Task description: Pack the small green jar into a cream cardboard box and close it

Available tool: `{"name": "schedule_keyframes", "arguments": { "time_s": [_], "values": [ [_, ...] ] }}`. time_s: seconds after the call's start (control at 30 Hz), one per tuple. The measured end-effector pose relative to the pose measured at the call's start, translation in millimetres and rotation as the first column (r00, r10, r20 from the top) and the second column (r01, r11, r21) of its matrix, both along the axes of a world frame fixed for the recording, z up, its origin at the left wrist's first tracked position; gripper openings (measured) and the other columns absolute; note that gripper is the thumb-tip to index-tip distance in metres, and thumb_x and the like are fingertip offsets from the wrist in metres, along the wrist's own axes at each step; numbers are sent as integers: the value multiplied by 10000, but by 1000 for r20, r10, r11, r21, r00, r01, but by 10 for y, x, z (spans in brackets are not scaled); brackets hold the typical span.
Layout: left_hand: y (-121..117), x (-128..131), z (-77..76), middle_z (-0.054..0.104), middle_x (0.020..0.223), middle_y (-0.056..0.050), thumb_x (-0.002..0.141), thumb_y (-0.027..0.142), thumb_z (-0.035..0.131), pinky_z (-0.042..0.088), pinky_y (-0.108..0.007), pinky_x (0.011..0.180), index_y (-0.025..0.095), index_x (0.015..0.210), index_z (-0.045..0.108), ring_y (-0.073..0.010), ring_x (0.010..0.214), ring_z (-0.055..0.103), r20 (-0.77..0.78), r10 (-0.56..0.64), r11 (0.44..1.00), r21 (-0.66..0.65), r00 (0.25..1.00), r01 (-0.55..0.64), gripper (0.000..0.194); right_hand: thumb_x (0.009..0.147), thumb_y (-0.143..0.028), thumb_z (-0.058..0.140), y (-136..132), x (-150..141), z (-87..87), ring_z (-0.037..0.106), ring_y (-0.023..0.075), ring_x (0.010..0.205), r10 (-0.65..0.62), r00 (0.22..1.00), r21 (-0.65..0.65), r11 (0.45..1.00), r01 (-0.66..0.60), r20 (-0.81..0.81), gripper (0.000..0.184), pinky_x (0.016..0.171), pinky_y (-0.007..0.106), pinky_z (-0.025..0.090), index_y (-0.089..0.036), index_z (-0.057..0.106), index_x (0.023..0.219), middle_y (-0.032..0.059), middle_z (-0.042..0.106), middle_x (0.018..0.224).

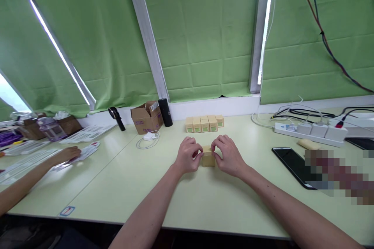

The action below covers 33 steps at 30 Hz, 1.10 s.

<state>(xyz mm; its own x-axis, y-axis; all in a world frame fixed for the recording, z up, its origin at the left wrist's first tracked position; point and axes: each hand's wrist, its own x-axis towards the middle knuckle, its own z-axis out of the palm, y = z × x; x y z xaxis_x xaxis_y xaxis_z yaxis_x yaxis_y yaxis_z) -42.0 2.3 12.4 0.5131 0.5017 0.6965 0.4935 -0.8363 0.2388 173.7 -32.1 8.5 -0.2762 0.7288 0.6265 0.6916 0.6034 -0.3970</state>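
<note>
A small tan cardboard box (208, 159) rests on the pale table in front of me, between my two hands. My left hand (189, 155) pinches its left side near the upper edge, thumb and forefinger curled together. On the opposite side my right hand (228, 155) grips the right edge in the same way. The top of the box shows between the fingertips; whether its flap is fully closed I cannot tell. Beyond my hands stands a row of several similar small boxes (205, 124) with green-and-white labels facing me.
A black phone (292, 165) and a power strip (309, 134) with chargers lie to the right. An open brown carton (147, 117), a black cylinder (165, 112), a white charger with cable (149, 136) and a handheld fan (117, 118) stand back left. A co-worker's hand (67, 155) touches sheets at left.
</note>
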Motion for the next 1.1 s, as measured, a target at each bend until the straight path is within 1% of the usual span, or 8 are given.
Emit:
{"name": "schedule_keyframes", "arguments": {
  "time_s": [0.33, 0.53, 0.63, 0.8, 1.0, 1.03, 1.1],
  "values": [
    [-2, 4, -10, 536, 566, -21, 772, 170, 647, 388, -416, 721, 250, 733, 623, -215, 636, 474, -16, -31, 999, 41, 999, 32, 92, 782, -66, 586, 11, 6, -3, 519, 252, 904, 5, 1000, -1, 1000, -5, 16, 184, 809, 408, 424, -234, 553, 849, 58, 597, 902],
    [-2, 1, -17, 519, 555, -19, 783, 186, 638, 388, -421, 724, 251, 721, 627, -215, 630, 472, -28, -24, 999, 27, 999, 24, 91, 773, -64, 590, 20, 12, 1, 528, 258, 907, 9, 1000, -17, 1000, -9, 19, 183, 812, 416, 426, -235, 576, 836, 63, 615, 905],
    [-3, 5, -15, 516, 549, -19, 803, 196, 629, 385, -421, 723, 246, 708, 624, -212, 628, 471, -31, -31, 998, 45, 999, 32, 108, 781, -69, 589, 20, 16, 1, 528, 257, 908, 8, 1000, -7, 1000, -8, 22, 171, 809, 412, 425, -233, 590, 831, 65, 619, 901],
    [0, 20, -18, 481, 523, -9, 851, 237, 598, 375, -411, 711, 240, 621, 534, -199, 612, 454, -51, -22, 996, 82, 998, 26, 239, 767, -59, 598, 25, 17, 1, 522, 245, 894, 5, 999, 7, 1000, -5, 36, 171, 798, 392, 415, -223, 616, 811, 57, 620, 868],
    [3, 52, -29, 408, 492, 14, 889, 250, 545, 363, -382, 683, 225, 555, 384, -173, 585, 402, -16, -31, 989, 142, 999, 33, 372, 755, -46, 598, 44, 23, -17, 515, 224, 869, 12, 1000, 10, 1000, -13, 19, 167, 800, 372, 399, -209, 625, 779, 43, 621, 828],
    [-2, 58, -29, 405, 490, 13, 895, 254, 538, 365, -380, 684, 224, 549, 379, -172, 584, 402, -11, -26, 990, 139, 1000, 27, 382, 749, -44, 598, 46, 26, -19, 516, 223, 870, 14, 1000, 4, 1000, -14, 19, 169, 800, 369, 397, -209, 623, 778, 42, 622, 829],
    [-14, 67, -29, 429, 501, 4, 908, 257, 521, 373, -374, 689, 221, 554, 422, -174, 592, 424, 16, -2, 993, 118, 1000, 0, 370, 738, -51, 601, 48, 33, -17, 516, 223, 874, 18, 1000, -14, 1000, -18, 18, 168, 797, 365, 392, -211, 612, 791, 39, 621, 832]
  ]
}}
